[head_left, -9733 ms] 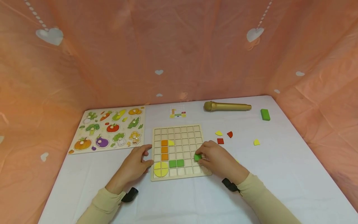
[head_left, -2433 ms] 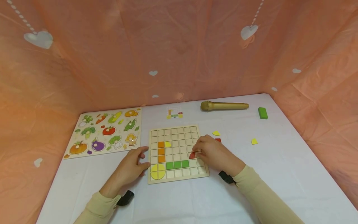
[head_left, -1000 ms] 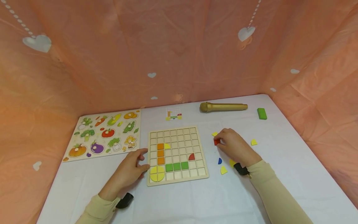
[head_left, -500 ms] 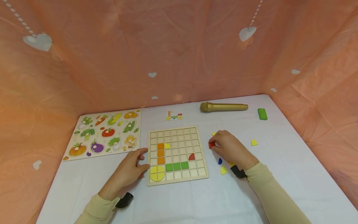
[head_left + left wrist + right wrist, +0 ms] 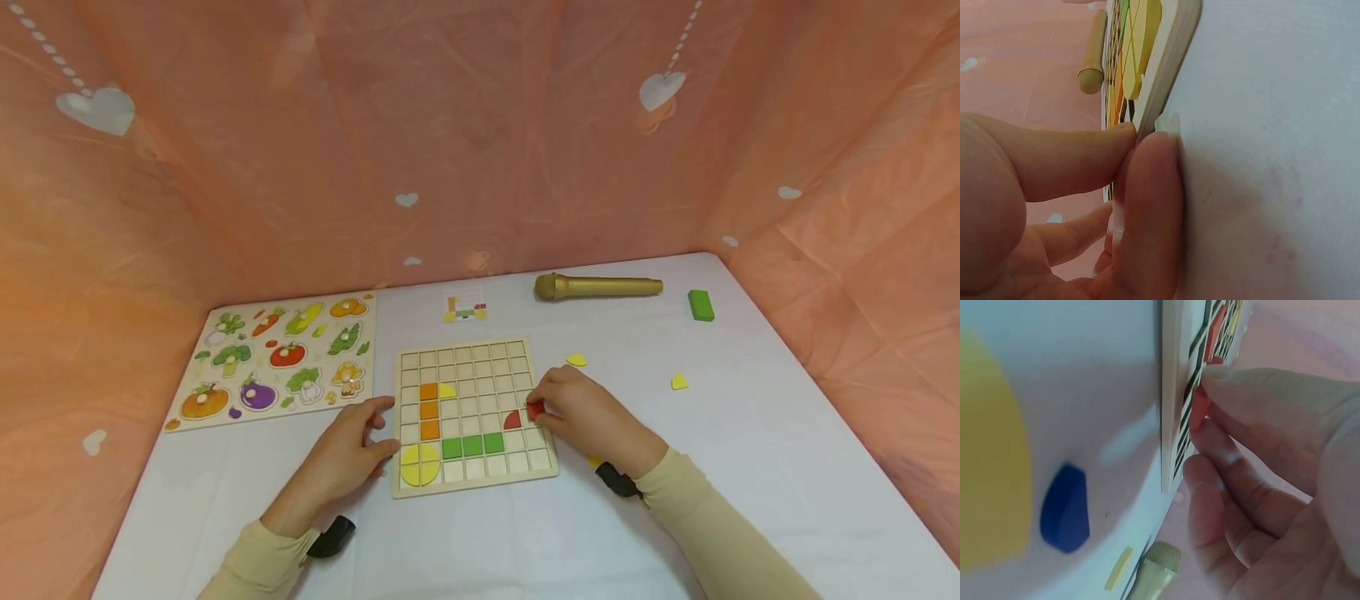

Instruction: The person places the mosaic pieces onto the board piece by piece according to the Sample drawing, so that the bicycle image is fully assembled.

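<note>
Red tile (image 5: 535,410) pinched between thumb and fingertips of the right hand (image 5: 592,417), at the right side of a wooden grid board (image 5: 468,405) in the lower centre of the frame, just beside a red quarter-circle (image 5: 512,420). The left hand (image 5: 347,446), thumb and index finger spread apart, touches the board's left edge. A gold microphone (image 5: 600,287) lies right of centre; a vegetable puzzle (image 5: 258,340) lies at left.

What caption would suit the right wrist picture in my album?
A right hand pinches a red piece at a wooden board, with a blue piece and a microphone nearby.
</note>
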A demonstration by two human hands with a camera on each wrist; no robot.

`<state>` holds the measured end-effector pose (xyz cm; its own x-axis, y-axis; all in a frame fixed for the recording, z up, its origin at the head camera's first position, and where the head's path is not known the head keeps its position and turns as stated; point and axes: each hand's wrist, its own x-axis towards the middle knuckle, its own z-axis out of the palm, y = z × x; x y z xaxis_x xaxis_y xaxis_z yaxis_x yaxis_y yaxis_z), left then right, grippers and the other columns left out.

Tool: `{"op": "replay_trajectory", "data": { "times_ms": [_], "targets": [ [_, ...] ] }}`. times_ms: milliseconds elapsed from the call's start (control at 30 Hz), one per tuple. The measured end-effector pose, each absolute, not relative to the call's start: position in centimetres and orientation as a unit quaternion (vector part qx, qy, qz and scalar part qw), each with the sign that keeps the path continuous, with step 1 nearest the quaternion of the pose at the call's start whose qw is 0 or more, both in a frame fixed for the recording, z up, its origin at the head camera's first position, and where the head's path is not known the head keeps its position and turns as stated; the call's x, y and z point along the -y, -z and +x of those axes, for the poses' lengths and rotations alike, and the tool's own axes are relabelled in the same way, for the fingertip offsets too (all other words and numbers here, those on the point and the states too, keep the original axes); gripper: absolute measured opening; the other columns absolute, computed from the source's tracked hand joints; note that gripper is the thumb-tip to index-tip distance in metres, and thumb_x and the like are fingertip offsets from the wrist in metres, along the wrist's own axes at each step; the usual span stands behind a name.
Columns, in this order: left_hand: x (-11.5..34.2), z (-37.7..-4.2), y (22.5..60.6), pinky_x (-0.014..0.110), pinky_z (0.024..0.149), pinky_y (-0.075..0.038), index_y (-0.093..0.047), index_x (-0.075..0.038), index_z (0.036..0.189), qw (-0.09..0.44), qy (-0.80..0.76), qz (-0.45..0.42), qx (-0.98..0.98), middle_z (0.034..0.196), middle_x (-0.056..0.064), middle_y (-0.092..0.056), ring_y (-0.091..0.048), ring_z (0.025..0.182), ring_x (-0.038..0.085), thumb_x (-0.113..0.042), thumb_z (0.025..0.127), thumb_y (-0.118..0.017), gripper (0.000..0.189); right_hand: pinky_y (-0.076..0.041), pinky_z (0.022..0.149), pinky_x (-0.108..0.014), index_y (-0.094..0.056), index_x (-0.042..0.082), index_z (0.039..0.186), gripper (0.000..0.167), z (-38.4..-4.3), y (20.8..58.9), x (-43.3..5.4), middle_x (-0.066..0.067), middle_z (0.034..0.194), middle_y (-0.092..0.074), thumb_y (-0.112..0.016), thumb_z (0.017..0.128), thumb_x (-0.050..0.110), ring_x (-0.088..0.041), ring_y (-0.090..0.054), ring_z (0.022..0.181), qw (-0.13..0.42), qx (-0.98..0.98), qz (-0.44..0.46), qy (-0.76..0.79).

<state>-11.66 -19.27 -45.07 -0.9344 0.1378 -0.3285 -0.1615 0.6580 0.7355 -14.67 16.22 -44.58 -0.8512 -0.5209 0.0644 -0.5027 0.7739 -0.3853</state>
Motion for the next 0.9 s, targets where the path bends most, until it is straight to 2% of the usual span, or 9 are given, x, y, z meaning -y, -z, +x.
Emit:
{"op": "replay_trajectory", "data": {
  "times_ms": [233, 900],
  "targets": [
    [19.24, -11.78, 45.04, 0.028, 0.061, -0.058, -0.049, -0.007, 0.158, 0.180, -0.413, -0.004, -0.893, 0.123, 0.015, -0.054, -0.059, 0.072, 0.020, -0.008, 0.099, -0.076, 0.065, -0.056, 0.084, -0.028, -0.082, 0.008, 0.110, 0.019, -14.38, 44.63, -15.80, 0.002, 0.101, -0.069, -0.086, 0.091, 0.010, -0.014, -0.059, 0.098, 0.019, -0.939, -0.282, 0.197],
    [19.40, -11.83, 45.49, 0.028, 0.060, -0.058, -0.050, -0.008, 0.158, 0.181, -0.414, -0.005, -0.892, 0.123, 0.014, -0.053, -0.059, 0.072, 0.019, -0.010, 0.099, -0.077, 0.065, -0.057, 0.087, -0.029, -0.083, 0.009, 0.112, 0.020, -14.17, 44.94, -15.56, 0.002, 0.104, -0.070, -0.085, 0.092, 0.009, -0.015, -0.061, 0.103, 0.025, -0.939, -0.282, 0.197]
  ]
}}
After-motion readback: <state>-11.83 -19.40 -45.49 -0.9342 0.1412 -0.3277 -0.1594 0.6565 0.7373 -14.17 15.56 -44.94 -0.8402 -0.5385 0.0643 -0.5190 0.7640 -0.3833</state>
